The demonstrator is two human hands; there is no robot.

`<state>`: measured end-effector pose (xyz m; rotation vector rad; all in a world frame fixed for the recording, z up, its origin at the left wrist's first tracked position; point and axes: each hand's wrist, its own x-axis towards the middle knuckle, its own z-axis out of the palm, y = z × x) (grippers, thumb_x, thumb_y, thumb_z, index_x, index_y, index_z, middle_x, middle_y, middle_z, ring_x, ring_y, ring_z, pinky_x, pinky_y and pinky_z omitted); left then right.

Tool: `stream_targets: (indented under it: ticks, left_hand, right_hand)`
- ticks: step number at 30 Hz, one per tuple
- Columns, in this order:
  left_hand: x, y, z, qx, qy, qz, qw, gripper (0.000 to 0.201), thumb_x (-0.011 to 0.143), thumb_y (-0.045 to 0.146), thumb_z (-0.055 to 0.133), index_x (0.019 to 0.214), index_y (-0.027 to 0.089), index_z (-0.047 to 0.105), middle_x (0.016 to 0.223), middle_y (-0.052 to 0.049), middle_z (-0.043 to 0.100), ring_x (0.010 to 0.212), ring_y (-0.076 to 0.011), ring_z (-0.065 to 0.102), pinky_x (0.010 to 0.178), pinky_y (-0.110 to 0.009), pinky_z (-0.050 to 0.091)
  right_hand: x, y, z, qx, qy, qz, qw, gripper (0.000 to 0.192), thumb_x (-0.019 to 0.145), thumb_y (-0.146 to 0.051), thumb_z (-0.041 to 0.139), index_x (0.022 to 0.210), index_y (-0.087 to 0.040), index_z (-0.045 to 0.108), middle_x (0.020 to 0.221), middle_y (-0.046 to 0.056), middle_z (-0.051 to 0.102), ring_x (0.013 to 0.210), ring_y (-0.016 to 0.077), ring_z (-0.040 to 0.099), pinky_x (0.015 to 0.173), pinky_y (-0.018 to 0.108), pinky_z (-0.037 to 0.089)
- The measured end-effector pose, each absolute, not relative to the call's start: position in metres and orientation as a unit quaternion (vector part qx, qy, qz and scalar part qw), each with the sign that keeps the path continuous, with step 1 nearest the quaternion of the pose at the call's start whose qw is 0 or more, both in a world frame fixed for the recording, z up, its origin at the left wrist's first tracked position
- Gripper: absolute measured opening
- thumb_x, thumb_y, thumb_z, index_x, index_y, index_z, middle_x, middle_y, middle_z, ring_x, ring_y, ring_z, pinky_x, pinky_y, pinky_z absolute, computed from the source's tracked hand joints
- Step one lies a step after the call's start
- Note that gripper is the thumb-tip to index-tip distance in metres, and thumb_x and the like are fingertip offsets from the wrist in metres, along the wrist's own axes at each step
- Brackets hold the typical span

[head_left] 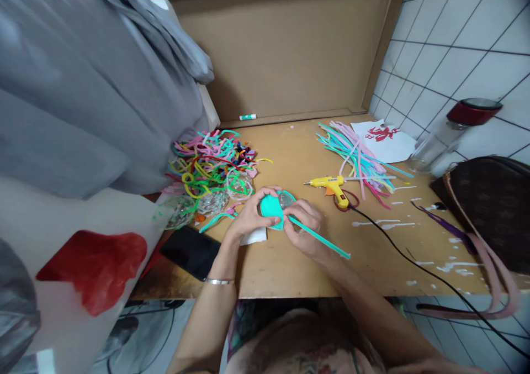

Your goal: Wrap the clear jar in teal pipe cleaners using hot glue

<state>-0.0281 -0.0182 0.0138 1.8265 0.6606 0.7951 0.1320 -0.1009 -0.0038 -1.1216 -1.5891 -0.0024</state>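
Note:
Near the table's front edge, my left hand (255, 215) is closed round a small round piece (271, 211) covered in turquoise pipe cleaner. Part of this piece, at its upper right, is clear and uncovered. My right hand (304, 225) pinches a turquoise pipe cleaner (321, 238) against the right side of the piece. The loose length of the pipe cleaner sticks out to the lower right, past my fingers. A white paper piece (254, 236) lies under my left hand. My fingers hide the spot where strip and piece meet.
A yellow glue gun (331, 186) lies right of my hands, its black cord (401, 247) running to the lower right. Behind it are loose pipe cleaners (356, 153). A tangled pile of pipe cleaners (211, 164), clear plastic pieces (212, 201) and a phone (190, 252) lie left. A bottle (451, 131) and brown bag (492, 208) stand right.

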Motion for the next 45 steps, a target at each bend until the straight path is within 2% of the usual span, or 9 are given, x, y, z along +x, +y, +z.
stream_targets:
  ticks: [8,17,34,45]
  left_hand:
    - [-0.028,-0.0197,0.0143,0.755,0.277,0.331,0.494,0.051,0.063,0.027,0.081,0.105,0.021,0.052,0.135,-0.012,0.055,0.127,-0.0292,0.052,0.106,-0.043,0.039]
    - [-0.0282,-0.0184,0.0114,0.757,0.267,0.334,0.494,0.049,0.065,0.036,0.081,0.104,0.021,0.055,0.137,-0.011,0.054,0.128,-0.029,0.051,0.105,-0.042,0.039]
    - [-0.0277,-0.018,0.0117,0.76,0.265,0.336,0.489,0.045,0.066,0.035,0.08,0.101,0.02,0.056,0.138,-0.012,0.053,0.128,-0.0294,0.05,0.103,-0.041,0.039]
    - [-0.0287,-0.0165,0.0105,0.766,0.26,0.334,0.485,0.045,0.064,0.027,0.081,0.101,0.02,0.055,0.135,-0.011,0.055,0.127,-0.0285,0.052,0.103,-0.04,0.041]
  right_hand:
    - [0.1325,-0.1011,-0.0023,-0.48,-0.675,0.005,0.561,0.01,0.083,-0.016,0.053,0.077,-0.021,0.06,0.076,0.003,0.062,0.071,0.0156,0.06,0.064,0.028,0.05]
    - [0.1327,-0.1019,-0.0016,-0.48,-0.677,0.008,0.558,0.01,0.083,-0.017,0.054,0.079,-0.021,0.061,0.076,0.003,0.063,0.07,0.0154,0.061,0.063,0.028,0.05]
    - [0.1328,-0.1002,-0.0046,-0.482,-0.676,0.002,0.558,0.01,0.084,-0.018,0.053,0.078,-0.022,0.06,0.076,0.003,0.063,0.072,0.0161,0.061,0.064,0.028,0.05]
    - [0.1335,-0.1011,-0.0023,-0.475,-0.678,0.007,0.561,0.011,0.08,-0.013,0.055,0.08,-0.022,0.059,0.076,0.002,0.062,0.071,0.0158,0.061,0.063,0.028,0.05]
